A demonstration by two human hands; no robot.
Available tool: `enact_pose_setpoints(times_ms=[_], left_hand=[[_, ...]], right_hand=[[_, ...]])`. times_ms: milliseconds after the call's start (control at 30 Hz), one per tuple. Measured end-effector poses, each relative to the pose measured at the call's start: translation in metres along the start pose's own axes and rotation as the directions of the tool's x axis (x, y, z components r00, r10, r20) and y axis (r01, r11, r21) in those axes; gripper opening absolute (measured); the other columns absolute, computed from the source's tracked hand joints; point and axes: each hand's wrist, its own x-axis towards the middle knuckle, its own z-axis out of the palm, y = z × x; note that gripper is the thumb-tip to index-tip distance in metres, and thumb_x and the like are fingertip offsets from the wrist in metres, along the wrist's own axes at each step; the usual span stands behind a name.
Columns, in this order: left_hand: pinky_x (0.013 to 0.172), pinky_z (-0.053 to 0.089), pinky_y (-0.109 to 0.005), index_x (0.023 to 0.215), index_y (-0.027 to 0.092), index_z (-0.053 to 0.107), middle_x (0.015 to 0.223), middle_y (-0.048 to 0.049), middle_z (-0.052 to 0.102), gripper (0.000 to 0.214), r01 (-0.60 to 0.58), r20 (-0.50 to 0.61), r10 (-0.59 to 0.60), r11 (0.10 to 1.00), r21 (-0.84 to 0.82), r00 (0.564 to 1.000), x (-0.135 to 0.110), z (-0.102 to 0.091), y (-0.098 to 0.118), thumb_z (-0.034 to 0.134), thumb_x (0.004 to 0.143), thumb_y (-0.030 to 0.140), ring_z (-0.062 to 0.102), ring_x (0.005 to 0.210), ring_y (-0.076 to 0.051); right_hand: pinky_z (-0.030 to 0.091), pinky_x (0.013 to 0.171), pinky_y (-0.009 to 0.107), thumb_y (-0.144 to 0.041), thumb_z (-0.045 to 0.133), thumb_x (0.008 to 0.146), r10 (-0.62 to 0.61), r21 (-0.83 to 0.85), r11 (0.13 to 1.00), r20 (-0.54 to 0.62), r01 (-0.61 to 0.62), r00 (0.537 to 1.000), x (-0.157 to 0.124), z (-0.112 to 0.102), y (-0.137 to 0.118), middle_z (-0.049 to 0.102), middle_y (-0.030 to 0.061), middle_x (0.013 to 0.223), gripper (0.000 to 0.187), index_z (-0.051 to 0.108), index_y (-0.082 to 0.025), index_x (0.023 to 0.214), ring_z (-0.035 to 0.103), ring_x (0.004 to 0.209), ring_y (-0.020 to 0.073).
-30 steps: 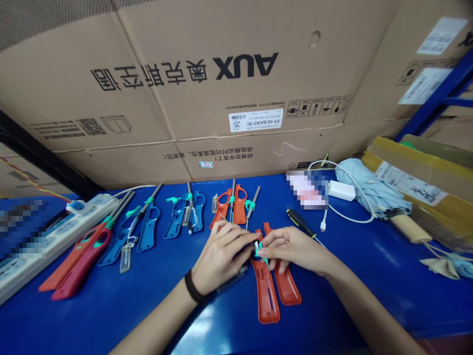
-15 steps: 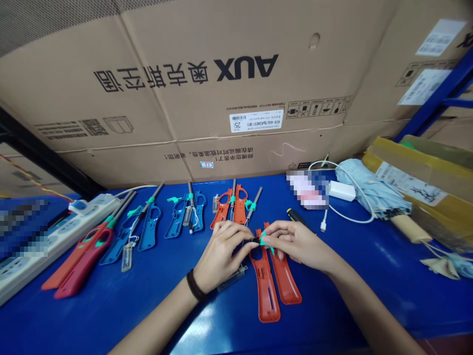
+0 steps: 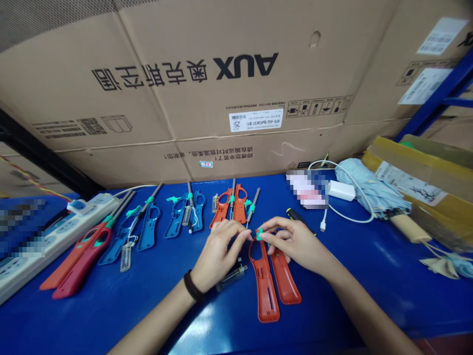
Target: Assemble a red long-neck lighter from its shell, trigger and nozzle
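Note:
My left hand and my right hand meet above the top of two orange lighter shell halves lying side by side on the blue table. My right fingers pinch a small teal plastic piece at the top of the left shell. My left fingers are pinched together just left of it; what they hold is too small to make out. A clear tube part lies under my left hand. A black band sits on my left wrist.
Rows of opened blue lighters, orange lighters and whole red lighters lie behind. A white power strip sits left, a black-handled screwdriver, white charger and folded umbrella right. Cardboard boxes wall the back.
Both hands moved slightly away from me toward the top of the orange shells, carrying the teal piece up to the left shell's top end.

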Motion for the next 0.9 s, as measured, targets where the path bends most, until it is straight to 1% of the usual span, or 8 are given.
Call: enact_pose_setpoints(times_ms=[67,100,167,233,333,533,733,900], left_hand=[[0.084,0.040,-0.035,0.090,0.021,0.061,0.090,-0.0022,0.064,0.014,-0.037,-0.023,0.038,0.999,0.022,0.999,0.002,-0.014,-0.002,0.048,0.090,0.027,0.056,0.087,-0.016],[0.086,0.040,-0.035,0.093,0.022,0.062,0.093,-0.0023,0.064,0.013,-0.067,0.014,0.067,0.998,0.020,0.998,0.003,-0.022,-0.003,0.050,0.089,0.026,0.056,0.090,-0.016],[0.083,0.043,-0.033,0.094,0.024,0.063,0.092,-0.0015,0.064,0.012,-0.100,0.172,0.099,0.995,-0.004,0.980,0.003,-0.037,-0.006,0.053,0.086,0.024,0.056,0.088,-0.015],[0.077,0.046,-0.030,0.092,0.024,0.065,0.089,-0.0008,0.064,0.013,-0.101,0.333,0.093,0.995,0.007,0.938,0.001,-0.047,-0.009,0.059,0.080,0.022,0.058,0.083,-0.015],[0.072,0.047,-0.027,0.095,0.024,0.065,0.083,0.0004,0.063,0.022,-0.096,0.437,0.060,0.993,0.062,0.897,-0.004,-0.049,-0.012,0.063,0.073,0.019,0.059,0.074,-0.013],[0.065,0.046,-0.023,0.093,0.024,0.066,0.081,0.0010,0.063,0.023,-0.071,0.460,0.014,0.992,0.107,0.888,-0.006,-0.039,-0.012,0.065,0.071,0.018,0.058,0.070,-0.013],[0.060,0.047,-0.020,0.092,0.020,0.067,0.072,0.0014,0.066,0.025,-0.014,0.501,-0.005,0.999,0.034,0.865,-0.006,-0.034,-0.010,0.060,0.070,0.013,0.061,0.062,-0.011],[0.067,0.049,-0.024,0.090,0.021,0.069,0.079,-0.0015,0.068,0.020,-0.090,0.419,0.052,0.994,0.070,0.906,-0.005,-0.032,-0.007,0.057,0.074,0.015,0.062,0.070,-0.013]], right_hand=[[0.042,0.037,0.017,-0.039,0.060,0.079,-0.002,-0.016,1.000,-0.038,0.001,0.999,0.001,-0.001,0.001,0.065,0.0048,0.079,0.026,0.058,-0.017,0.093,0.065,0.060,0.0139],[0.041,0.036,0.017,-0.039,0.059,0.079,0.000,-0.030,1.000,-0.048,-0.001,0.999,0.001,-0.002,0.001,0.065,0.0046,0.078,0.026,0.058,-0.017,0.093,0.064,0.058,0.0133],[0.040,0.037,0.018,-0.039,0.060,0.079,0.006,-0.069,0.998,-0.060,-0.010,0.998,0.001,-0.002,-0.001,0.065,0.0033,0.073,0.025,0.058,-0.017,0.092,0.062,0.054,0.0123],[0.039,0.039,0.019,-0.038,0.060,0.079,0.009,-0.107,0.994,-0.065,-0.016,0.998,0.000,-0.001,-0.002,0.064,0.0015,0.067,0.023,0.059,-0.018,0.089,0.061,0.052,0.0120],[0.042,0.045,0.021,-0.037,0.060,0.079,-0.001,-0.135,0.991,-0.066,-0.008,0.998,-0.001,0.000,-0.004,0.064,0.0003,0.064,0.021,0.060,-0.018,0.088,0.062,0.054,0.0126],[0.040,0.042,0.020,-0.037,0.058,0.080,-0.026,-0.118,0.993,-0.068,0.018,0.997,-0.001,-0.001,0.000,0.065,0.0033,0.082,0.022,0.058,-0.017,0.089,0.063,0.056,0.0114],[0.037,0.037,0.018,-0.041,0.054,0.082,-0.004,-0.055,0.998,-0.066,0.001,0.998,0.000,0.001,0.001,0.060,0.0029,0.080,0.024,0.052,-0.018,0.090,0.062,0.055,0.0113],[0.041,0.036,0.017,-0.041,0.054,0.082,-0.011,-0.026,1.000,-0.030,0.011,0.999,0.000,0.000,0.003,0.059,0.0031,0.079,0.025,0.051,-0.018,0.091,0.063,0.062,0.0131]])
